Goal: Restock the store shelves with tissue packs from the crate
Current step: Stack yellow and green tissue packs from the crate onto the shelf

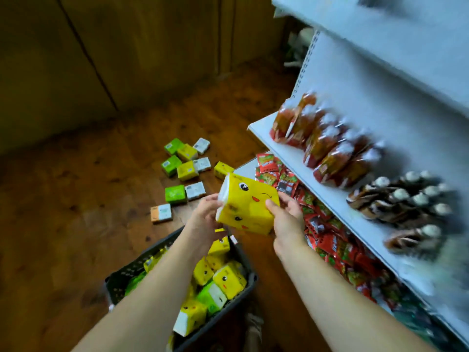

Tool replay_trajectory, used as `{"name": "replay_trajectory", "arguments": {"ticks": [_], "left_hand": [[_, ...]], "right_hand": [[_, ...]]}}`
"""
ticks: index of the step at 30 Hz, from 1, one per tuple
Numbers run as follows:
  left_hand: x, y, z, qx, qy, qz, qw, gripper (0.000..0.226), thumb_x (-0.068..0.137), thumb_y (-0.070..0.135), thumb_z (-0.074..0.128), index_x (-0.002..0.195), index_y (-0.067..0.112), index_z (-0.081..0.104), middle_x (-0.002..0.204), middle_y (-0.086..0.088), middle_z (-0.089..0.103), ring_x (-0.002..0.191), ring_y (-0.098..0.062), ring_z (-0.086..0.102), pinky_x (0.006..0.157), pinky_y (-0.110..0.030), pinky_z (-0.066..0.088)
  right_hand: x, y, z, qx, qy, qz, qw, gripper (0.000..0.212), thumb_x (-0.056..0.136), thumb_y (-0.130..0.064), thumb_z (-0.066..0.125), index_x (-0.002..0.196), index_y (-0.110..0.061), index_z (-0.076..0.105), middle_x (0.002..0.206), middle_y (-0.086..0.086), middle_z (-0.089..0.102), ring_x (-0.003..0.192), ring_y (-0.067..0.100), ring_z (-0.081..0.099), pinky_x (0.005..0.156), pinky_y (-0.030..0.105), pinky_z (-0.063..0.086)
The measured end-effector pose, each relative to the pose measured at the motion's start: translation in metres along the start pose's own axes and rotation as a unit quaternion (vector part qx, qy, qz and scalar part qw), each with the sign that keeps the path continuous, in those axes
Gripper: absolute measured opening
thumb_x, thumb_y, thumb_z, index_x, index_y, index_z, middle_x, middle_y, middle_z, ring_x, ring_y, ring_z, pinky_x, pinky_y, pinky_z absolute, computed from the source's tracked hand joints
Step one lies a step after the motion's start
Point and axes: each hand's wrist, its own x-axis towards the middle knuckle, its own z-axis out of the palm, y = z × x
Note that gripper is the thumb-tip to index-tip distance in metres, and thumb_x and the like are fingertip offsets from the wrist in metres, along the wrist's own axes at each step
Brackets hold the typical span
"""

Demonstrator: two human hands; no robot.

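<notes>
You're clamping the yellow tissue pack from both sides: left hand curling round its white end, right hand pinching the opp. side, thumb on top. You're holding it above the crate, prob. squaring it for the shelf. Small packs are lying on the floor.

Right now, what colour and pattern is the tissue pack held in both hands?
Yellow with a cartoon face, black eyes and red cheeks: tissue pack, head view.
</notes>
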Motion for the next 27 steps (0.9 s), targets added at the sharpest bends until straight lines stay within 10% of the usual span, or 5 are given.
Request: {"name": "replay_trajectory", "arguments": {"ticks": [4,15,20,27], "left_hand": [[-0.023,0.041,0.068,0.112,-0.045,0.011,0.993,0.035,0.080,0.051,0.060,0.089,0.018,0.054,0.083,-0.007,0.062,0.065,-0.022,0.059,0.065,-0.038,0.048],[-0.125,0.051,0.295,0.215,-0.263,0.143,0.930,0.032,0.083,0.011,0.065,0.107,0.009,0.046,0.091,-0.016,0.060,0.049,-0.017,0.059,0.042,-0.022,0.045],[-0.190,-0.003,0.400,0.257,-0.371,0.120,0.884,0.059,0.072,0.025,0.075,0.121,0.006,0.048,0.101,-0.016,0.064,0.064,-0.023,0.062,0.056,-0.030,0.051],[-0.305,-0.146,0.535,0.283,-0.464,0.095,0.834,0.024,0.086,0.025,0.063,0.107,0.017,0.056,0.098,-0.008,0.065,0.076,-0.024,0.062,0.069,-0.031,0.050]], "right_hand": [[-0.041,-0.066,-0.041,0.007,0.047,-0.116,0.992,0.032,0.068,-0.010,0.073,0.090,-0.029,0.061,0.106,0.010,0.066,0.093,0.027,0.065,0.080,0.040,0.053],[-0.154,-0.205,-0.211,0.141,0.152,-0.288,0.935,0.027,0.067,-0.020,0.068,0.091,-0.020,0.057,0.101,0.015,0.064,0.085,0.028,0.061,0.068,0.034,0.051],[-0.213,-0.228,-0.330,0.175,0.229,-0.327,0.900,0.014,0.080,-0.009,0.066,0.089,-0.018,0.059,0.095,0.012,0.065,0.082,0.026,0.061,0.069,0.032,0.048],[-0.307,-0.225,-0.531,0.164,0.361,-0.334,0.855,0.016,0.082,-0.013,0.066,0.094,-0.019,0.057,0.109,0.018,0.064,0.099,0.035,0.062,0.086,0.047,0.049]]}}
